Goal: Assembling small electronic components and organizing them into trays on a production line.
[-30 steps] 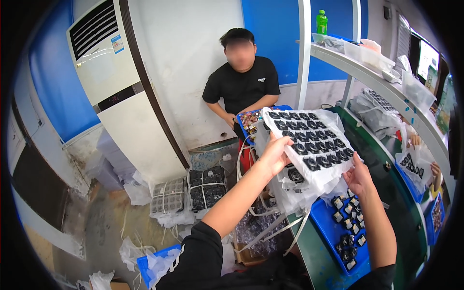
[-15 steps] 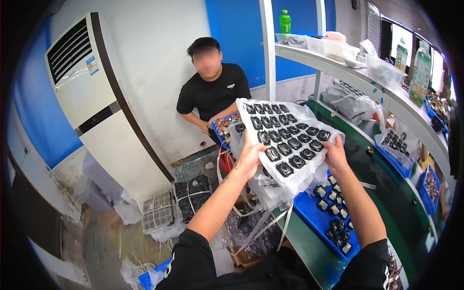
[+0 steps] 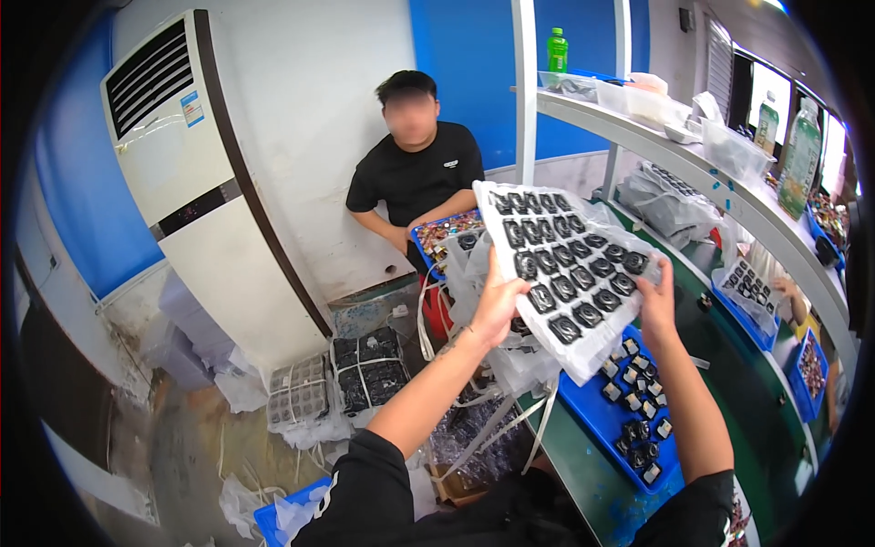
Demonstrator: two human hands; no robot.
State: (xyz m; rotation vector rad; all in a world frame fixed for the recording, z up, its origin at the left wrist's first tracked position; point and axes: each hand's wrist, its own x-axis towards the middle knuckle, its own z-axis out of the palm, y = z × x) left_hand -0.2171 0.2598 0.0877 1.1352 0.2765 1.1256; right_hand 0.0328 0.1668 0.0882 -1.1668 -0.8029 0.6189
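A white plastic-wrapped tray [image 3: 493, 219] filled with rows of small black square parts is held up in front of me, tilted. My left hand [image 3: 499, 305] grips its left edge, with the thumb over the front. At the right edge, my right hand [image 3: 656, 296] pinches the tray's side. Just below are more wrapped trays [image 3: 524, 365], partly hidden behind the held one. Beneath my right forearm, a blue tray [image 3: 592, 415] with several loose black parts with pale tops rests on the green work surface.
Across from me a person [image 3: 415, 169] in a black shirt stands beside a blue tray of small colourful pieces [image 3: 447, 232]. A white shelf [image 3: 656, 137] with bottles and plastic tubs overhangs the green bench at right. Strapped bundles [image 3: 369, 374] lie on the floor at left.
The whole view has shifted slightly, so the scene sits further right. The tray stays in both my hands and appears a little more tilted.
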